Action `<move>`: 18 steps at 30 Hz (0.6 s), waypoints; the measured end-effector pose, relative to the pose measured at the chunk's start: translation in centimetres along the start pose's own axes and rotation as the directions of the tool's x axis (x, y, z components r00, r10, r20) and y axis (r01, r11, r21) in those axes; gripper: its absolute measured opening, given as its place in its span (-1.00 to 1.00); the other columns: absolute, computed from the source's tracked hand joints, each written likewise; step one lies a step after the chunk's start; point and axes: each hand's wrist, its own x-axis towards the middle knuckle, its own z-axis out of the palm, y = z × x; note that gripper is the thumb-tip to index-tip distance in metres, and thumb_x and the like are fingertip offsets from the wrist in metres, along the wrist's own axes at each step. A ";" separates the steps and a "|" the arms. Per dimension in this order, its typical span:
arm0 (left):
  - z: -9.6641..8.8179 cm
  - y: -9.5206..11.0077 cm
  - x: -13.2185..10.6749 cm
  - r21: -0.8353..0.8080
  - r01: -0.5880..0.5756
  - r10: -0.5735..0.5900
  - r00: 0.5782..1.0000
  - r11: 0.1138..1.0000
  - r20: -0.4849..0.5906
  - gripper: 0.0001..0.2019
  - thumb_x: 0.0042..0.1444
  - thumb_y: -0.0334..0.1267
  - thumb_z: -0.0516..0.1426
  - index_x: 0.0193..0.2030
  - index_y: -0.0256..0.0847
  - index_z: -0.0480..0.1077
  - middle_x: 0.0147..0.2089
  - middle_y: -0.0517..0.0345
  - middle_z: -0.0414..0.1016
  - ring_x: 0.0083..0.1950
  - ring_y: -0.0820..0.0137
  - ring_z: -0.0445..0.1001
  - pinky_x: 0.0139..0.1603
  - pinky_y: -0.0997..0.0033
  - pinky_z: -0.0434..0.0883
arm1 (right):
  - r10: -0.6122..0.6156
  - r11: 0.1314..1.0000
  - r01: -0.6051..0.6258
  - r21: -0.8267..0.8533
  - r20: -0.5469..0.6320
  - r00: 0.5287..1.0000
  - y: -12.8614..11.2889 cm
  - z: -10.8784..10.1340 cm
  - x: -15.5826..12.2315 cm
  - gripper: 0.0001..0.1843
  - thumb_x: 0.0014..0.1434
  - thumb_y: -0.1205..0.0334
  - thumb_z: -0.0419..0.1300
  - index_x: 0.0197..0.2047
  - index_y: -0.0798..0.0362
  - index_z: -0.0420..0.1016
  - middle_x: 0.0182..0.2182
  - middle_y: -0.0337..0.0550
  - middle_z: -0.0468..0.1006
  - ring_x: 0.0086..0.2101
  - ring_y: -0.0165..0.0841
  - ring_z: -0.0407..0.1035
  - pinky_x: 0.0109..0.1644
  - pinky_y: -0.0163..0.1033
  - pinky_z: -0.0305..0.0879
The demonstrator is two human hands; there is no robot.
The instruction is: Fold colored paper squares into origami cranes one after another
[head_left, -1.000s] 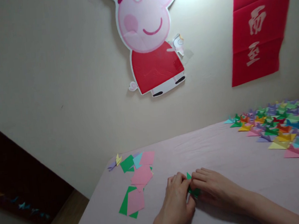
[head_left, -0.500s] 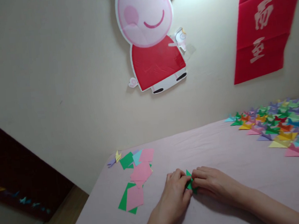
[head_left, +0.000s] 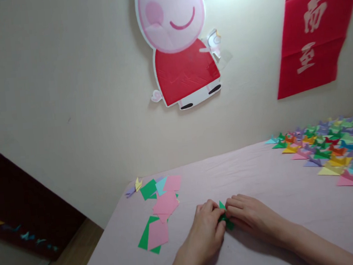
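A small green piece of folded paper (head_left: 229, 224) lies on the pink-covered surface between my two hands, its pointed tip sticking up past the fingers. My left hand (head_left: 207, 224) pinches its left side, with thumb and fingers curled in. From the right, my right hand (head_left: 248, 210) has its fingers bent together over the other side of the paper. The fingers hide most of the folds. Left of my hands lie loose paper squares, among them a pink sheet (head_left: 158, 234) on a green sheet (head_left: 144, 234).
Rows of colourful folded paper figures (head_left: 335, 151) stand at the right. Two small folded pieces, one yellow (head_left: 138, 184), sit at the far left corner. Behind the pink cover (head_left: 223, 173) rises a wall with a pig cutout (head_left: 186, 72) and a red banner (head_left: 310, 38).
Both hands stay almost in place on the green paper; the right hand's fingers have shifted slightly and more of the paper's lower edge shows. The view has moved a little.
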 end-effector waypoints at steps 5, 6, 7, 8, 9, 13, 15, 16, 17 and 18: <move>1.7 -0.4 0.8 0.092 0.055 -0.045 0.993 0.994 -0.105 -0.82 0.11 -0.51 0.09 -0.24 -0.17 0.42 -0.12 0.13 0.40 -0.05 0.28 0.31 0.02 0.30 0.25 | 0.120 0.990 -0.119 0.077 -0.019 0.993 0.2 0.3 0.3 -0.79 0.31 0.39 0.02 -0.30 0.02 0.43 -0.38 -0.15 0.53 -0.36 -0.29 0.37 -0.28 -0.23 0.23; 2.0 -0.4 1.0 0.120 0.058 -0.043 0.991 0.991 -0.124 -0.79 0.10 -0.54 0.07 -0.24 -0.17 0.41 -0.13 0.13 0.40 -0.07 0.28 0.31 0.00 0.28 0.25 | 0.159 0.982 -0.156 0.109 -0.025 0.987 0.3 0.2 0.2 -0.79 0.30 0.39 0.02 -0.31 0.02 0.42 -0.38 -0.15 0.52 -0.35 -0.29 0.37 -0.27 -0.24 0.24; 2.3 -0.5 1.2 0.147 0.053 -0.032 0.990 0.988 -0.140 -0.78 0.09 -0.56 0.05 -0.24 -0.18 0.40 -0.14 0.13 0.40 -0.08 0.27 0.31 0.00 0.26 0.25 | 0.196 0.971 -0.190 0.145 -0.030 0.980 0.5 -0.1 0.1 -0.80 0.30 0.38 0.03 -0.32 0.02 0.42 -0.38 -0.15 0.52 -0.33 -0.28 0.37 -0.26 -0.23 0.25; 2.5 -0.5 1.3 0.170 0.040 -0.014 0.988 0.985 -0.152 -0.78 0.08 -0.57 0.05 -0.24 -0.18 0.38 -0.15 0.13 0.40 -0.08 0.27 0.31 -0.01 0.25 0.24 | 0.228 0.959 -0.219 0.178 -0.033 0.973 0.7 -0.3 0.1 -0.81 0.30 0.36 0.03 -0.32 0.01 0.42 -0.37 -0.15 0.52 -0.32 -0.27 0.37 -0.23 -0.22 0.25; 2.7 -0.5 1.5 0.188 0.028 0.003 0.987 0.982 -0.160 -0.78 0.07 -0.58 0.05 -0.26 -0.18 0.37 -0.16 0.13 0.41 -0.09 0.27 0.30 -0.01 0.24 0.23 | 0.252 0.948 -0.241 0.209 -0.028 0.967 0.9 -0.6 -0.1 -0.81 0.30 0.34 0.04 -0.32 0.01 0.42 -0.36 -0.15 0.52 -0.30 -0.27 0.36 -0.20 -0.20 0.26; 2.9 -0.5 1.9 0.201 0.013 0.021 0.987 0.980 -0.162 -0.82 0.07 -0.57 0.09 -0.34 -0.18 0.31 -0.22 0.15 0.40 -0.14 0.27 0.32 -0.07 0.24 0.23 | 0.279 0.911 -0.282 0.300 0.054 0.959 1.4 -1.3 -0.4 -0.82 0.30 0.30 0.09 -0.34 0.00 0.45 -0.33 -0.16 0.51 -0.24 -0.26 0.34 -0.07 -0.14 0.24; 2.9 -0.7 2.2 0.186 0.008 0.023 0.986 0.983 -0.163 -0.84 0.11 -0.52 0.12 -0.35 -0.17 0.29 -0.25 0.15 0.40 -0.16 0.28 0.34 -0.10 0.26 0.22 | 0.293 0.895 -0.304 0.327 0.083 0.952 1.5 -1.3 -0.4 -0.84 0.28 0.28 0.12 -0.34 0.00 0.46 -0.33 -0.17 0.51 -0.23 -0.26 0.32 -0.06 -0.13 0.23; 2.9 -0.8 2.3 0.175 0.008 0.022 0.985 0.985 -0.170 -0.85 0.13 -0.50 0.13 -0.36 -0.17 0.29 -0.26 0.16 0.40 -0.17 0.28 0.35 -0.11 0.26 0.22 | 0.303 0.887 -0.316 0.335 0.092 0.948 1.6 -1.2 -0.4 -0.85 0.27 0.27 0.13 -0.35 0.00 0.45 -0.33 -0.18 0.50 -0.23 -0.26 0.32 -0.06 -0.13 0.22; 3.0 -0.9 2.4 0.161 0.010 0.020 0.983 0.987 -0.180 -0.85 0.14 -0.48 0.14 -0.36 -0.17 0.29 -0.27 0.17 0.40 -0.18 0.29 0.35 -0.12 0.27 0.22 | 0.314 0.880 -0.330 0.342 0.101 0.944 1.6 -1.2 -0.4 -0.85 0.26 0.26 0.14 -0.36 0.00 0.45 -0.34 -0.19 0.50 -0.24 -0.26 0.31 -0.06 -0.13 0.21; 3.1 -1.0 2.5 0.145 0.013 0.015 0.981 0.989 -0.192 -0.85 0.14 -0.47 0.15 -0.37 -0.18 0.29 -0.28 0.17 0.40 -0.18 0.30 0.36 -0.12 0.28 0.22 | 0.326 0.871 -0.344 0.350 0.112 0.939 1.7 -1.1 -0.3 -0.85 0.26 0.25 0.15 -0.37 0.00 0.44 -0.36 -0.20 0.49 -0.25 -0.26 0.31 -0.06 -0.12 0.21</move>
